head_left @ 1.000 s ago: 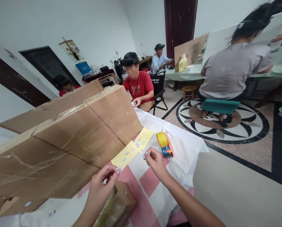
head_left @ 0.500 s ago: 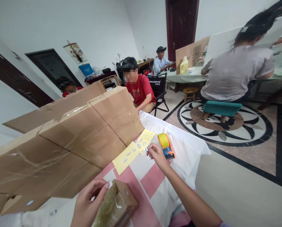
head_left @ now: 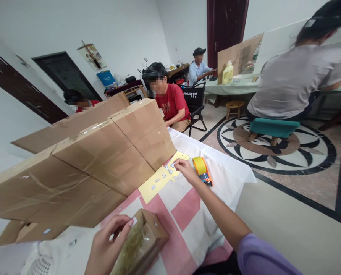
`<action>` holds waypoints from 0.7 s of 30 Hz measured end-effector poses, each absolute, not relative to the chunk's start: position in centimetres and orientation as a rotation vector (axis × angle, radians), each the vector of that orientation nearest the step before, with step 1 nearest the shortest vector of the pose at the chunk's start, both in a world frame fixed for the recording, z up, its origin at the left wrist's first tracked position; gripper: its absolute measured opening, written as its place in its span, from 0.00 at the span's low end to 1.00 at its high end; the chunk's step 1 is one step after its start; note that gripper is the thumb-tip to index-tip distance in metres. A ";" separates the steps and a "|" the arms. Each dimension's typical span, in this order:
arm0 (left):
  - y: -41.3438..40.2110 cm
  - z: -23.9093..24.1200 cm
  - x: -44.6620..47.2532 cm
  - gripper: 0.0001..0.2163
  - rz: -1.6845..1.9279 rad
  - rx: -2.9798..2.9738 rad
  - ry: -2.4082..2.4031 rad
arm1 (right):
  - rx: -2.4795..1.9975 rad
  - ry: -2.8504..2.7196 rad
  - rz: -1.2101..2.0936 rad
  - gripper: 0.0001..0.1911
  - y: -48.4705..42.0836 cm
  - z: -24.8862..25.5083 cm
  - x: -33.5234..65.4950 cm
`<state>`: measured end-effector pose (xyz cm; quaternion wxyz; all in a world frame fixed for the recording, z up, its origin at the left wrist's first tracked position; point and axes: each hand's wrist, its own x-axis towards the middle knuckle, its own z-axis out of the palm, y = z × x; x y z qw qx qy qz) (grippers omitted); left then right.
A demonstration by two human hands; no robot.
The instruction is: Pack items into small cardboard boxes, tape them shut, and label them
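My left hand (head_left: 109, 242) pinches a small white paper piece (head_left: 134, 221) between thumb and forefinger, above a brown open-topped cardboard box (head_left: 154, 233). Inside that box shows something yellowish-green under clear plastic. My right hand (head_left: 185, 170) reaches over a yellow sheet (head_left: 149, 193), its fingertips pinched together at a small pale piece with a dark outline (head_left: 173, 165). Whether that piece is fully lifted off the sheet I cannot tell. Several similar small outlined pieces (head_left: 153, 187) lie on the sheet.
A wall of taped cardboard boxes (head_left: 101, 152) runs along the left. An orange tape dispenser with yellow tape (head_left: 199, 166) sits beyond my right hand on the checked cloth (head_left: 186, 214). A person in red (head_left: 174, 103) sits across; others work behind.
My right hand has moved up and left over the yellow sheet, fingers still pinched. My left hand stays nearly in place with its white piece. The view has shifted slightly.
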<state>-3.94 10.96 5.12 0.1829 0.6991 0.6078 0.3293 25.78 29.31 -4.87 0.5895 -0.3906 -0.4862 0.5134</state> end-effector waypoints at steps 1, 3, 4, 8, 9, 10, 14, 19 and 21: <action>10.8 5.0 -4.2 0.14 0.932 1.964 1.730 | -0.898 -1.152 1.202 0.12 29.5 -4.7 25.8; 10.4 4.8 -4.7 0.15 0.945 1.932 1.768 | -0.888 -1.194 1.205 0.12 29.6 -4.6 25.9; 10.2 4.7 -5.0 0.15 0.950 1.915 1.787 | -0.893 -1.218 1.199 0.12 29.7 -4.7 25.9; 9.3 4.5 -5.7 0.18 0.931 1.848 1.859 | -1.003 -1.363 1.150 0.12 30.0 -5.2 26.4; 9.0 4.5 -5.7 0.18 0.932 1.828 1.878 | -1.056 -1.417 1.131 0.11 30.2 -5.3 26.6; 8.8 4.5 -5.7 0.19 0.937 1.805 1.898 | -1.119 -1.478 1.107 0.11 30.5 -5.4 26.7; 7.9 4.4 -5.7 0.21 0.969 1.728 1.938 | -1.480 -1.737 0.975 0.08 32.2 -5.9 26.9; 7.1 4.0 -6.2 0.20 0.970 1.697 1.943 | -1.914 -1.958 0.808 0.11 34.3 -6.7 25.8; 7.0 3.7 -6.5 0.19 0.953 1.697 1.945 | -2.012 -2.016 0.743 0.17 34.8 -7.0 25.3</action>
